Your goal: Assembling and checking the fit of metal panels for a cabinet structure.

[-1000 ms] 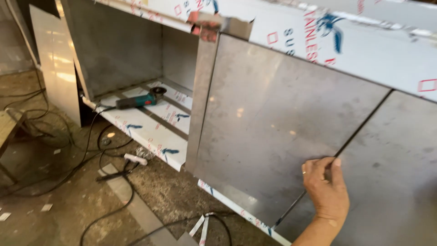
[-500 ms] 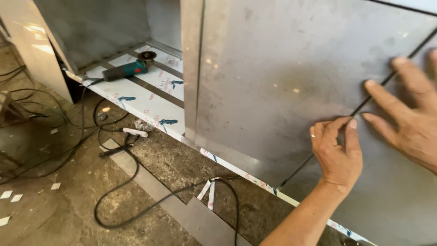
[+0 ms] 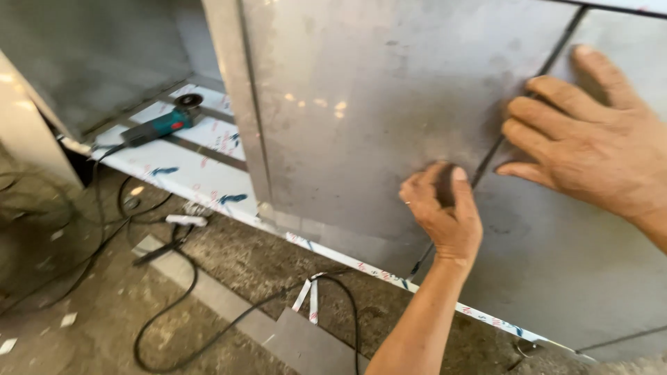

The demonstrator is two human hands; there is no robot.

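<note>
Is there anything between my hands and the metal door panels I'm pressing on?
Nothing visible. The left hand rests on the left door panel beside the dark gap, and the right hand lies flat across that gap onto the right door panel.

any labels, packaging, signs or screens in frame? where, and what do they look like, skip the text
White protective film with blue and red print: flat sheet covering the cabinet's open bottom shelf, left, under the teal angle grinder.
Printed white film strip: narrow band along the cabinet's lower front edge.
Peeled film scraps: small white strips on the floor.
No signs or screens.
</note>
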